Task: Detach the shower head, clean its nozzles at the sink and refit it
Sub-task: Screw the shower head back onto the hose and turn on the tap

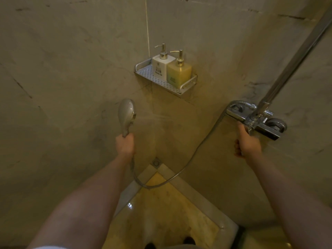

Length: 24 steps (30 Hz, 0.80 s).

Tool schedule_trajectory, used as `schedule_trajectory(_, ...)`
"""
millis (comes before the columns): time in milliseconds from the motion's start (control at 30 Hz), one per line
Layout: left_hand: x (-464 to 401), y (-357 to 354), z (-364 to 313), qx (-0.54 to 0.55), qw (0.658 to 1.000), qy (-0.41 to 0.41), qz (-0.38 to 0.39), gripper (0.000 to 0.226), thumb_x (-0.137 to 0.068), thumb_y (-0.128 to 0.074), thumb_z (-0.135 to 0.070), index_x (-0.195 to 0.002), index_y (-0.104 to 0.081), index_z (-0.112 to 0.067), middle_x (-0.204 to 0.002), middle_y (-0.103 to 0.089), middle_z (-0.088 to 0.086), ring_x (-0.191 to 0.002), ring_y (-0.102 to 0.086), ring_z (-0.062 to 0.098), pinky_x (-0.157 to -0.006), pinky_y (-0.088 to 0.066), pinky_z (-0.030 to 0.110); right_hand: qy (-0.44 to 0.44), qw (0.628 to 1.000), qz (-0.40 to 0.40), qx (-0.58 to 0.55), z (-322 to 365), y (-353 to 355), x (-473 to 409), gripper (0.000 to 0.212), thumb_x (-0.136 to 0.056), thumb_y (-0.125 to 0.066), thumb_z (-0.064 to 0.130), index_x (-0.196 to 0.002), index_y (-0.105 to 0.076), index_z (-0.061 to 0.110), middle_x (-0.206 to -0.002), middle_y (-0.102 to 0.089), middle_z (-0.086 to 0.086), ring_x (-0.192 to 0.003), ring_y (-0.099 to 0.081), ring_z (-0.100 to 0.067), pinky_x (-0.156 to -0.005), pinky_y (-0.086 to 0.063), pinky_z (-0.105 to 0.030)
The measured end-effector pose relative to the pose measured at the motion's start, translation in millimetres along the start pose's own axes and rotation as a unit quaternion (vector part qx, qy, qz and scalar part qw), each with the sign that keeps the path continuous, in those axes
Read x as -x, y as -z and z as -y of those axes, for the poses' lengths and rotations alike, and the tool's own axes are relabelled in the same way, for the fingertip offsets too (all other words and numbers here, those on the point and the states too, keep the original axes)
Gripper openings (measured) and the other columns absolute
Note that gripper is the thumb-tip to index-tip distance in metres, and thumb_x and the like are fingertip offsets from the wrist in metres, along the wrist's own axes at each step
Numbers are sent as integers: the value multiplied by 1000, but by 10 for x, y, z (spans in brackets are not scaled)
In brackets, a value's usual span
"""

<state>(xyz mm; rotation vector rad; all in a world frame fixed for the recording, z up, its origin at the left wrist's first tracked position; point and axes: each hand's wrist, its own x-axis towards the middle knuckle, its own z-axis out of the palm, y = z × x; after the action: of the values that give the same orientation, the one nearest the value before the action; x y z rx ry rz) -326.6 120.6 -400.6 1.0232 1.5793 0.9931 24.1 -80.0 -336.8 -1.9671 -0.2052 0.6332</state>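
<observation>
Shower head (126,112) stands upright in my left hand (125,144), its long axis running nearly vertical, handle down and round face turned to the right toward the corner, where I see a faint spray leaving it. It is smooth, grey chrome, an oval dome tapering into a slim handle that my left fingers wrap tightly. A ribbed metal hose (179,174) loops from below that hand down over the floor and up to the mixer valve (255,119), a boxy polished chrome body on the right wall. My right hand (247,142) is closed around the valve's lever. A perforated metal shelf (143,73) in the corner carries a white bottle (162,66) and a yellow bottle (178,73), touching.
</observation>
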Motion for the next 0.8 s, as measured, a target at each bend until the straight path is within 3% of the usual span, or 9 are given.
schedule_trajectory(133,-53,14,15,7,1000,7,0,15,-75,-60,-18,-67,-49,-14,-61,-44,9,-68,-48,29,-57,-40,38,-4,1000,3,-1,8,-6,4,71,-58,-58,86,-64,-59,16,-48,-54,1,-51,-52,-21,-51,-50,-34)
schedule_trajectory(233,-62,38,13,6,1000,5,1,15,-72,-58,-19,-63,-47,-14,-58,-42,8,-61,-44,26,-51,-36,31,-2,1000,3,2,10,-3,8,71,-58,-58,86,-64,-59,16,-46,-53,2,-49,-52,-21,-52,-52,-34)
schedule_trajectory(433,-77,95,-2,0,1000,10,12,14,-65,-56,-24,-65,-48,-13,-57,-41,9,-49,-39,25,-50,-34,29,5,1000,3,-1,12,-9,18,70,-60,-57,85,-68,-60,15,-49,-54,1,-50,-52,-21,-53,-52,-35)
schedule_trajectory(633,-84,134,-22,13,1000,11,-3,14,-62,-57,-26,-65,-52,-13,-56,-42,10,-50,-40,26,-53,-36,35,8,1000,3,-2,0,2,13,71,-60,-58,86,-67,-60,15,-50,-55,-1,-50,-52,-21,-50,-51,-34)
schedule_trajectory(800,-78,173,-29,8,1000,-1,-27,16,-66,-57,-25,-63,-49,-12,-66,-48,15,-66,-50,29,-62,-40,42,6,1000,2,-3,-9,3,10,72,-60,-57,86,-68,-61,14,-51,-56,-2,-51,-53,-22,-50,-51,-34)
